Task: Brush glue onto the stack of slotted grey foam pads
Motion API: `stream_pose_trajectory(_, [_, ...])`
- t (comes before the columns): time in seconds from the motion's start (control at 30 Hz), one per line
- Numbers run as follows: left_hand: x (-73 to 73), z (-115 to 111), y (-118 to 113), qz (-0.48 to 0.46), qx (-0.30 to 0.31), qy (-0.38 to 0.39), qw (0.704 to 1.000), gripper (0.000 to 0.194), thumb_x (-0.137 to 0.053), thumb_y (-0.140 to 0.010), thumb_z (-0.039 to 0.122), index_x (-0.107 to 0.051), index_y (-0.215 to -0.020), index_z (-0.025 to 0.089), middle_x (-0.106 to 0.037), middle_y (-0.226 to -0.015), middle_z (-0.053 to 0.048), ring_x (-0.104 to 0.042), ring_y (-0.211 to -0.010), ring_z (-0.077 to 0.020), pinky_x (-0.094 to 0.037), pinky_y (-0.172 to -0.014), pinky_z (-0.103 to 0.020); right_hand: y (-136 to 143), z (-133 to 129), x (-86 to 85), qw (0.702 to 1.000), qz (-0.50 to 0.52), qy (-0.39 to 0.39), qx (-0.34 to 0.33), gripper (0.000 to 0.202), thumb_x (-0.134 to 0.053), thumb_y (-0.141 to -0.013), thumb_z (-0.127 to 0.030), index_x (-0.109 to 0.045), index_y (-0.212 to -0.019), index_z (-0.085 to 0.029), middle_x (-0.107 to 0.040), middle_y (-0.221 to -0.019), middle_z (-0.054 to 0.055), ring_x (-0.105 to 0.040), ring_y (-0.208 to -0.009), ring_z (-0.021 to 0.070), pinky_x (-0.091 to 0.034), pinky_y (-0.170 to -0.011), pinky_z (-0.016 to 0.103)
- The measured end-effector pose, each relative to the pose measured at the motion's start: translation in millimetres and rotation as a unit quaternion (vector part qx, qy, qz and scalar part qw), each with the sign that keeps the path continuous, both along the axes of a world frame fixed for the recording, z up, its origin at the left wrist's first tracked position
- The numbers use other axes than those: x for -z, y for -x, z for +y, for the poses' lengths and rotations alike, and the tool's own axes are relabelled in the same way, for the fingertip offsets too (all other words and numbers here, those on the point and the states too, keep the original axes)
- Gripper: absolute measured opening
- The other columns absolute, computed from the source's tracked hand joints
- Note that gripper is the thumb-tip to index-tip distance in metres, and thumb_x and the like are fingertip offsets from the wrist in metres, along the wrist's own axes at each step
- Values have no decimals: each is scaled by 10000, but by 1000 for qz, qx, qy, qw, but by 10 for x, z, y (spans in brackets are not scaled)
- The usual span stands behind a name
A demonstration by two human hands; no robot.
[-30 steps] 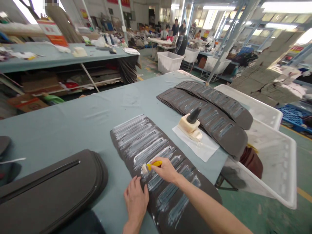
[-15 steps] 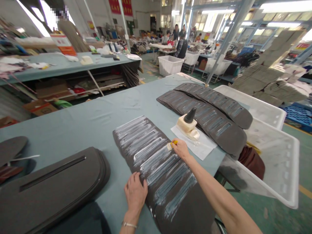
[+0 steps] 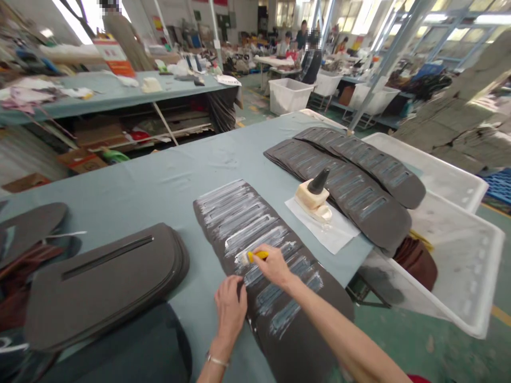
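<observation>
My right hand is closed round a small brush with a yellow handle. Its pale bristles touch a long dark grey panel with rounded ends and a row of slots. White, glue-like streaks cross the slots, thickest toward the far end. At the panel's left edge rests my left hand, its fingers stretched forward and the thumb apart, touching the edge. To the right, a cream block-like container with a black cone-shaped top stands on a white sheet.
Stacks of similar streaked panels lie at the right. On the left is a stack of dark slotted pieces. White plastic bins stand beyond the table's right edge. Another table and people are farther back.
My right hand has drawn the brush leftward and nearer across the panel, toward my left hand. My left hand stays at the panel's edge. The camera view has shifted slightly.
</observation>
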State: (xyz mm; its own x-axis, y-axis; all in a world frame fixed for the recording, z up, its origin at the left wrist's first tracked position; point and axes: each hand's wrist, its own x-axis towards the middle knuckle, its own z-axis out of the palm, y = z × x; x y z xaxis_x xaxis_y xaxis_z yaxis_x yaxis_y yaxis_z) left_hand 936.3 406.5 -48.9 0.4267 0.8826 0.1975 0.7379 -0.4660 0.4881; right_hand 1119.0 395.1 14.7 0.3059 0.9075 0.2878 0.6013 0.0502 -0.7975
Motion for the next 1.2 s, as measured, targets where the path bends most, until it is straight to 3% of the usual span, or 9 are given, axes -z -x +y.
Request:
stream_pose_trajectory(0.13, [94, -255, -43, 79, 38, -65, 994, 294, -413, -894, 241, -544, -1153, 196, -590, -1198, -96, -505, -1141, -238, -373, -943, -415, 120, -28, 161, 999, -13, 21, -36, 103, -567, -812, -200, -659, -850, -225, -679, -856, -2, -609, -794, 138, -432, -750, 220])
stream_pose_trajectory(0.33, [113, -270, -73, 115, 23, -93, 989, 324, -383, -914, 244, -536, -1192, 183, -592, -1223, -98, -506, -1150, -232, -371, -939, -401, -1035, -107, 128, 978, -85, 71, 179, 141, -514, -785, -199, -655, -788, -208, -666, -772, 19, -588, -717, 166, -423, -695, 257])
stream_pose_trajectory(0.43, [109, -273, -71, 115, 22, -97, 988, 328, -382, -915, 255, -539, -1194, 181, -590, -1227, -104, -506, -1151, -237, -369, -942, -407, -1217, -129, 102, 973, -124, 50, 187, 161, -490, -801, -232, -648, -795, -205, -662, -789, 28, -583, -740, 165, -413, -706, 255])
stream_pose_trajectory(0.5, [113, -279, -67, 115, 22, -97, 988, 327, -381, -916, 259, -542, -1190, 183, -590, -1226, -104, -508, -1146, -239, -369, -943, -411, -1186, -129, 123, 981, -110, 42, 155, 172, -481, -805, -252, -648, -807, -209, -661, -776, 19, -580, -715, 156, -412, -690, 246])
stream_pose_trajectory(0.63, [126, -296, -66, 112, 21, -86, 990, 326, -376, -917, 257, -533, -1193, 185, -584, -1229, -101, -501, -1152, -241, -368, -951, -418, -1141, -107, 187, 966, -84, 54, 238, 193, -465, -783, -264, -645, -773, -196, -640, -688, 17, -561, -628, 158, -401, -630, 252])
stream_pose_trajectory(0.73, [135, -305, -73, 93, 16, -71, 993, 322, -377, -914, 258, -529, -1189, 188, -583, -1220, -104, -500, -1146, -251, -371, -951, -436, -1170, -124, 222, 972, -81, 35, 220, 204, -465, -789, -284, -651, -781, -200, -640, -689, 14, -560, -624, 155, -401, -633, 252])
stream_pose_trajectory(0.93, [86, -163, -15, -56, 10, 40, 998, 277, -391, -900, 272, -523, -1135, 207, -586, -1149, -88, -521, -1091, -233, -416, -934, -435, -1189, -311, 166, 977, 11, 63, 203, 214, -507, -770, -321, -678, -826, -206, -651, -688, -3, -572, -603, 151, -415, -591, 244])
stream_pose_trajectory(1.07, [6, -164, 105, -129, -19, 68, 989, 217, -425, -883, 275, -523, -1063, 203, -594, -1062, -73, -547, -1026, -213, -438, -907, -411, -856, -478, 19, 989, 36, 33, 138, 178, -563, -769, -333, -689, -783, -209, -666, -808, 20, -594, -733, 166, -438, -698, 263])
stream_pose_trajectory(1.2, [25, -469, 175, -36, 58, 23, 997, 221, -430, -886, 235, -560, -1064, 218, -611, -1097, -69, -537, -1082, -218, -399, -938, -419, -207, -634, -16, 996, 68, 28, 46, 158, -557, -807, -279, -682, -750, -202, -652, -776, 25, -588, -729, 153, -440, -709, 254])
